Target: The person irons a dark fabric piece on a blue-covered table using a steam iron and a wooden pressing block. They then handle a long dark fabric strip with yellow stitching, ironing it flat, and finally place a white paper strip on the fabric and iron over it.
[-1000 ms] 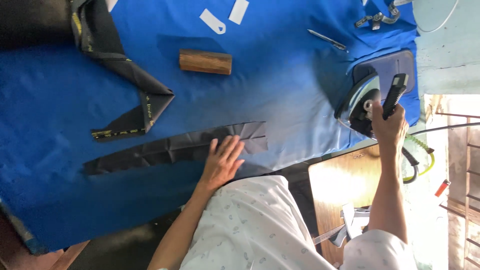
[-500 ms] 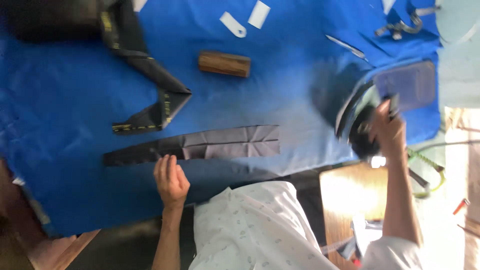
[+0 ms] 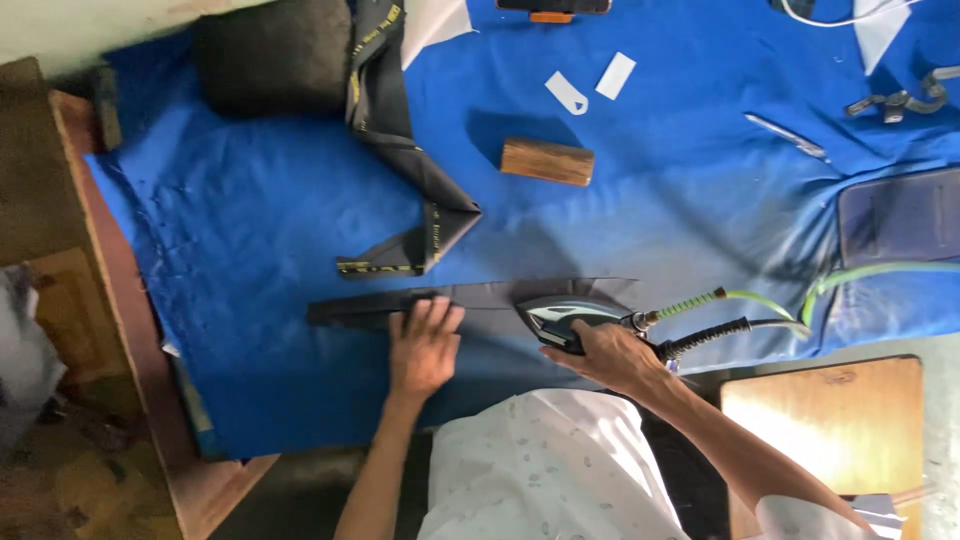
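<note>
A long dark grey fabric strip [image 3: 480, 294] lies across the blue cloth-covered table [image 3: 260, 230]. My left hand [image 3: 424, 345] presses flat on the strip's left part, fingers spread. My right hand [image 3: 612, 355] grips the handle of a steam iron [image 3: 562, 318], which rests on the strip to the right of my left hand. The iron's black cord and green hose [image 3: 760, 300] trail off to the right.
A folded dark fabric band with yellow edging [image 3: 415, 200] lies above the strip. A wooden block [image 3: 547, 161], two white tags [image 3: 590, 85], a metal tool [image 3: 790, 135] and a dark iron rest pad [image 3: 900, 215] sit farther off. A wooden board [image 3: 830, 430] is at lower right.
My right hand carried the iron from its rest pad at the right over onto the grey strip. My left hand slid left along the strip and lies flat again.
</note>
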